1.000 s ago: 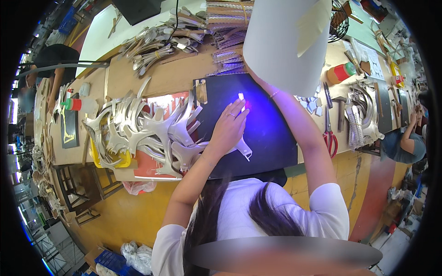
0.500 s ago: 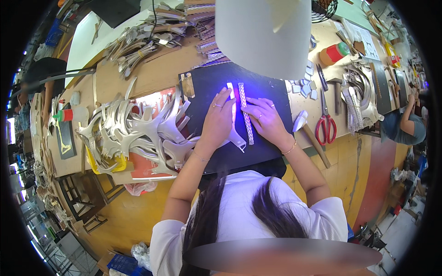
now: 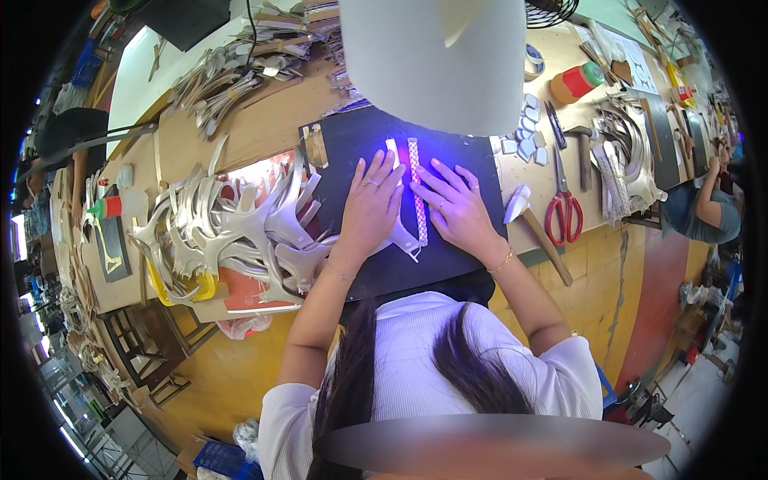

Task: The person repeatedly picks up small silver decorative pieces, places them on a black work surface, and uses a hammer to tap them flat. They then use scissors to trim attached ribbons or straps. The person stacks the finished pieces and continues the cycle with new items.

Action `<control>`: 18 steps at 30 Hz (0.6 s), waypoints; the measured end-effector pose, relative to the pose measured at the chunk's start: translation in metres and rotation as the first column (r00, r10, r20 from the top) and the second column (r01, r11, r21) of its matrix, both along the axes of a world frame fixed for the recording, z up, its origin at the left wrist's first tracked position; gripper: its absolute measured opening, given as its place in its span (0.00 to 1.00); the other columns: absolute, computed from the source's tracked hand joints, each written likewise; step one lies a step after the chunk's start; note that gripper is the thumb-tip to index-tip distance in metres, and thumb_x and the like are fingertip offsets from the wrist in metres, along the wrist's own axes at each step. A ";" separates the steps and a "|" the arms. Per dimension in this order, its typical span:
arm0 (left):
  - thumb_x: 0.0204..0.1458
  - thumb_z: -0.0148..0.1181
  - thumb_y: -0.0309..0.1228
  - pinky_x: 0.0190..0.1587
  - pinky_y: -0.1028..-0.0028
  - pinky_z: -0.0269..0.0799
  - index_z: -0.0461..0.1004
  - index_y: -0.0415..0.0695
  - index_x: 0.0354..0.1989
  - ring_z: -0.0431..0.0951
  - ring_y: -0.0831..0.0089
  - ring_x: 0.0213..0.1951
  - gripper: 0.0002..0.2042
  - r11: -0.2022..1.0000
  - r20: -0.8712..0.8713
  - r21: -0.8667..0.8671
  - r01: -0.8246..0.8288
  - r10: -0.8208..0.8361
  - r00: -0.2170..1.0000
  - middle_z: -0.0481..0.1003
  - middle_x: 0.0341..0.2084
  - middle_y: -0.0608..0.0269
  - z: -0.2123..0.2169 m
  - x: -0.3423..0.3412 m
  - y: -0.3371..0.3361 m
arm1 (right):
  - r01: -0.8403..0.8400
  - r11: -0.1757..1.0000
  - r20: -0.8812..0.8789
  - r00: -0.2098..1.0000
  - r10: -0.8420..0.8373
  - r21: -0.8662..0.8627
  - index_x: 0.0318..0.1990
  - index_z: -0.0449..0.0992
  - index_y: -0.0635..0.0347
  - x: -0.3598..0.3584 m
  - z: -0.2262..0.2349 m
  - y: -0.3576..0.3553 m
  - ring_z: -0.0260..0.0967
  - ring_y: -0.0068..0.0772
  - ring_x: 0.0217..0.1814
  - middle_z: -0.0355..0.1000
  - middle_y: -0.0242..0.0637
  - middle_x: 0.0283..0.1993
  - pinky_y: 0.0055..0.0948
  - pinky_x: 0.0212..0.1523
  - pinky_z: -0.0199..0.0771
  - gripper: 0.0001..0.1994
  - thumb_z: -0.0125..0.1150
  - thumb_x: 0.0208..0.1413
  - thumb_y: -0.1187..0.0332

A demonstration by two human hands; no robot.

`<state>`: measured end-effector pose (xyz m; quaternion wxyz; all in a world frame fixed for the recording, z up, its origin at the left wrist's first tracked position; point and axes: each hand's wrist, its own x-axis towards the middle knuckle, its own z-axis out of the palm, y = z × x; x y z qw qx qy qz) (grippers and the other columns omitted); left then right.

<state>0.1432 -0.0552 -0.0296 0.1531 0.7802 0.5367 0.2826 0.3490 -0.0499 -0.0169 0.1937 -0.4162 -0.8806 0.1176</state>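
Note:
On a black mat (image 3: 474, 160) two narrow pieces lie side by side under bluish light. My left hand (image 3: 370, 206) rests flat with fingers stretched over a pale silvery strap piece (image 3: 403, 238); its wider slotted end and its upper tip show, while the middle is covered. Just right of it runs a braided strip (image 3: 421, 210), roughly upright in the head view. My right hand (image 3: 459, 210) lies flat at the strip's right side, fingers spread and fingertips at its edge. Neither hand grips anything.
A large white lamp shade (image 3: 432, 72) hangs over the mat's far side. Silvery strap parts (image 3: 248, 228) are heaped at left. To the right lie a hammer (image 3: 538, 228), red-handled scissors (image 3: 564, 216), whitish pieces (image 3: 528, 132) and a red bottle (image 3: 572, 84).
The left hand's fingers have spread and flattened over the strap piece, covering more of it. The right hand's fingers have also spread out. The whole view has shifted slightly.

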 end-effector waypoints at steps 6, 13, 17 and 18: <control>0.59 0.58 0.32 0.64 0.56 0.58 0.76 0.40 0.54 0.69 0.56 0.61 0.16 0.996 -0.039 0.031 -0.079 0.080 0.996 0.74 0.54 0.53 0.011 0.007 0.006 | -0.014 1.000 -0.017 1.000 0.014 0.026 0.59 0.75 0.49 0.000 -0.004 0.002 0.58 0.38 0.72 0.69 0.33 0.64 0.53 0.70 0.50 0.22 0.62 0.53 0.68; 0.48 0.69 0.37 0.51 0.60 0.62 0.79 0.43 0.42 0.68 0.58 0.48 0.15 0.941 -0.070 -0.055 -0.335 0.331 0.941 0.70 0.41 0.59 0.005 0.041 0.035 | 0.016 0.998 0.030 0.999 -0.015 -0.059 0.61 0.72 0.51 0.008 0.010 -0.003 0.55 0.40 0.74 0.67 0.35 0.66 0.54 0.71 0.47 0.23 0.60 0.55 0.66; 0.46 0.69 0.36 0.52 0.60 0.61 0.80 0.47 0.35 0.66 0.56 0.49 0.10 0.925 -0.061 -0.118 -0.362 0.357 0.932 0.69 0.41 0.59 0.001 0.044 0.038 | 0.306 0.951 -0.096 0.946 -0.308 -0.036 0.59 0.72 0.56 0.063 0.031 -0.006 0.63 0.47 0.67 0.70 0.42 0.61 0.47 0.67 0.60 0.22 0.58 0.55 0.72; 0.47 0.70 0.36 0.52 0.62 0.61 0.81 0.46 0.32 0.66 0.58 0.48 0.09 0.930 -0.035 -0.103 -0.354 0.352 0.935 0.69 0.41 0.59 0.001 0.044 0.038 | 0.448 0.887 -0.164 0.872 -0.461 -0.109 0.54 0.75 0.60 0.085 0.035 -0.006 0.68 0.49 0.59 0.73 0.45 0.55 0.44 0.61 0.66 0.18 0.57 0.55 0.74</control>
